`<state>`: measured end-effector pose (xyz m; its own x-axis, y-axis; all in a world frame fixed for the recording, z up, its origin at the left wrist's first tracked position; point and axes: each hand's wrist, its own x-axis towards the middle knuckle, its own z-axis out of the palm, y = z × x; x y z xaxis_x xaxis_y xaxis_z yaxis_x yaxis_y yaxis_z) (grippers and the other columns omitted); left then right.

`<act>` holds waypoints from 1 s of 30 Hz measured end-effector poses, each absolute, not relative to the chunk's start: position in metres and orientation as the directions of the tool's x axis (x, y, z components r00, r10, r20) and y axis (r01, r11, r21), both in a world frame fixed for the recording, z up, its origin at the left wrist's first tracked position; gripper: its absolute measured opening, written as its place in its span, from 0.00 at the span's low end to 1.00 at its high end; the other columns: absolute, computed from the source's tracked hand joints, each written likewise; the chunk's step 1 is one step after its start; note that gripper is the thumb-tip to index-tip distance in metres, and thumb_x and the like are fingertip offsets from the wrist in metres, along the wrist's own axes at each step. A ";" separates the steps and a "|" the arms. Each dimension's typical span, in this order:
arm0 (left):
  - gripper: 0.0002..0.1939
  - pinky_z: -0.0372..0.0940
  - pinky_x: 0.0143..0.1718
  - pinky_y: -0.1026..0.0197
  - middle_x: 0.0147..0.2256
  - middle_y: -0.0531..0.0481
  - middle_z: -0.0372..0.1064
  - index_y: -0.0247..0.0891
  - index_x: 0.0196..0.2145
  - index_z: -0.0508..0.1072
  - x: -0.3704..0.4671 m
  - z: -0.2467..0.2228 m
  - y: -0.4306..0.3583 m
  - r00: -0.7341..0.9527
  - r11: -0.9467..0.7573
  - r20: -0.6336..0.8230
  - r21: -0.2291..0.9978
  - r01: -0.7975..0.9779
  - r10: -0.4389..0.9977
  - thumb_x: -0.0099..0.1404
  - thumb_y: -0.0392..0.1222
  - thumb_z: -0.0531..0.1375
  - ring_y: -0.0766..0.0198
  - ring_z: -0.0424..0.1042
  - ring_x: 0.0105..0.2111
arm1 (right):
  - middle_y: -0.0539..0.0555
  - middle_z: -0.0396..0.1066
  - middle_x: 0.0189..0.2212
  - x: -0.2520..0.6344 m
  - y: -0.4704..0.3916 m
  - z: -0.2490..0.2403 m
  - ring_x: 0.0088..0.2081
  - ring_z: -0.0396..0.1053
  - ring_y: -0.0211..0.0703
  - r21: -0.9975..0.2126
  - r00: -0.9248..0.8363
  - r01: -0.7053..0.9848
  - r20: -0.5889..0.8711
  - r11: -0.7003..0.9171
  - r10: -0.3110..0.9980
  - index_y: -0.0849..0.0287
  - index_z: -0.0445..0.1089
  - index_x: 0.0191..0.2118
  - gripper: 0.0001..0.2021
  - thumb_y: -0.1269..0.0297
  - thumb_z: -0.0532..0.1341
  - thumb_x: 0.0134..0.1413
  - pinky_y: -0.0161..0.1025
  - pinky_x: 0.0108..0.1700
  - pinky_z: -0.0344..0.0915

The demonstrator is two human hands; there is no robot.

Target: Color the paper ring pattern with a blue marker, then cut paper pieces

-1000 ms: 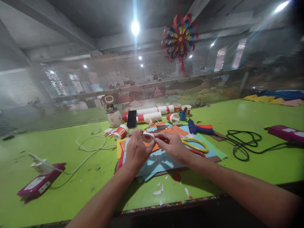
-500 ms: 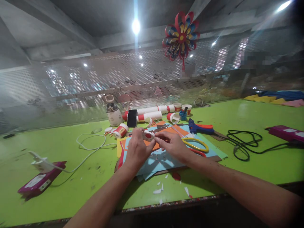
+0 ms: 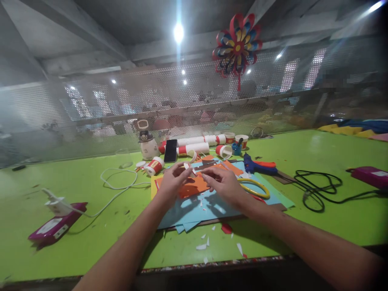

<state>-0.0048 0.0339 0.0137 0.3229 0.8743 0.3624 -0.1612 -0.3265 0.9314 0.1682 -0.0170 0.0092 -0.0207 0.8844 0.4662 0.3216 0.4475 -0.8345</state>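
Note:
Between thumb and fingers, my left hand (image 3: 173, 182) pinches a small white and red paper piece (image 3: 190, 169). Close on its right, my right hand (image 3: 222, 184) has thumb and index finger near each other; whether anything small is between them is too small to tell. Both hands are over orange paper (image 3: 194, 186) lying on light blue sheets (image 3: 182, 212). Yellow-handled scissors (image 3: 254, 188) lie beside my right hand, partly covered by it. A paper cup (image 3: 155, 165) lies on its side beyond my left hand.
Farther back are a phone (image 3: 170, 150), a white bottle (image 3: 148, 146), paper tubes (image 3: 194, 148) and more cups. A blue glue gun (image 3: 259, 166) with a black cord lies right. Purple power strips (image 3: 57, 226) sit at both sides. White scraps (image 3: 201, 247) lie near the table's front edge.
The paper piece has gone from a curved band spanning both hands to a small piece in my left hand. My right fingers have come off it, and the view has shifted slightly left.

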 end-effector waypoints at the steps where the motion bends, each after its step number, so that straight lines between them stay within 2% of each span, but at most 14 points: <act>1: 0.24 0.71 0.37 0.58 0.36 0.44 0.75 0.34 0.46 0.71 -0.007 0.015 0.034 0.353 -0.277 0.339 0.937 -0.215 0.872 0.58 0.53 0.66 0.58 0.76 0.36 | 0.55 0.73 0.29 0.169 -0.017 0.010 0.25 0.66 0.39 -0.836 -0.021 0.322 0.463 0.444 0.886 0.65 0.75 0.43 0.18 0.56 0.59 0.56 0.41 0.29 0.69; 6: 0.21 0.71 0.38 0.63 0.42 0.42 0.75 0.34 0.47 0.73 -0.014 0.021 0.034 0.461 -0.064 0.261 0.915 -0.399 0.848 0.60 0.50 0.66 0.60 0.77 0.37 | 0.54 0.72 0.28 0.174 -0.017 0.013 0.26 0.67 0.40 -0.845 -0.018 0.325 0.444 0.425 0.896 0.65 0.75 0.43 0.18 0.56 0.59 0.56 0.41 0.30 0.69; 12: 0.17 0.69 0.33 0.65 0.42 0.40 0.76 0.33 0.48 0.72 -0.018 0.023 0.034 0.520 0.132 0.179 0.853 -0.505 0.835 0.63 0.43 0.62 0.61 0.76 0.35 | 0.53 0.71 0.27 0.175 -0.015 0.009 0.26 0.68 0.40 -0.866 0.003 0.309 0.415 0.394 0.910 0.63 0.74 0.43 0.17 0.55 0.59 0.55 0.40 0.29 0.70; 19: 0.17 0.68 0.32 0.64 0.37 0.37 0.76 0.31 0.47 0.72 -0.021 0.028 0.035 0.540 0.253 0.114 0.791 -0.557 0.834 0.65 0.44 0.57 0.61 0.74 0.32 | 0.54 0.74 0.29 0.171 -0.021 0.006 0.25 0.67 0.39 -0.881 -0.008 0.322 0.364 0.347 0.931 0.61 0.76 0.41 0.14 0.58 0.60 0.54 0.41 0.29 0.68; 24: 0.17 0.67 0.31 0.64 0.33 0.39 0.76 0.32 0.47 0.71 -0.022 0.027 0.035 0.550 0.308 0.064 0.772 -0.556 0.833 0.65 0.45 0.54 0.60 0.73 0.30 | 0.54 0.76 0.31 0.171 -0.020 0.005 0.25 0.68 0.40 -0.879 -0.002 0.347 0.349 0.328 0.937 0.60 0.76 0.41 0.14 0.58 0.59 0.54 0.41 0.29 0.69; 30: 0.17 0.66 0.26 0.62 0.30 0.37 0.74 0.28 0.43 0.73 -0.022 0.026 0.040 0.540 0.343 0.000 0.772 -0.535 0.842 0.65 0.43 0.51 0.58 0.72 0.26 | 0.55 0.75 0.28 0.182 -0.016 0.024 0.23 0.67 0.39 -0.858 -0.023 0.406 0.334 0.314 0.942 0.62 0.76 0.41 0.17 0.55 0.59 0.53 0.41 0.28 0.69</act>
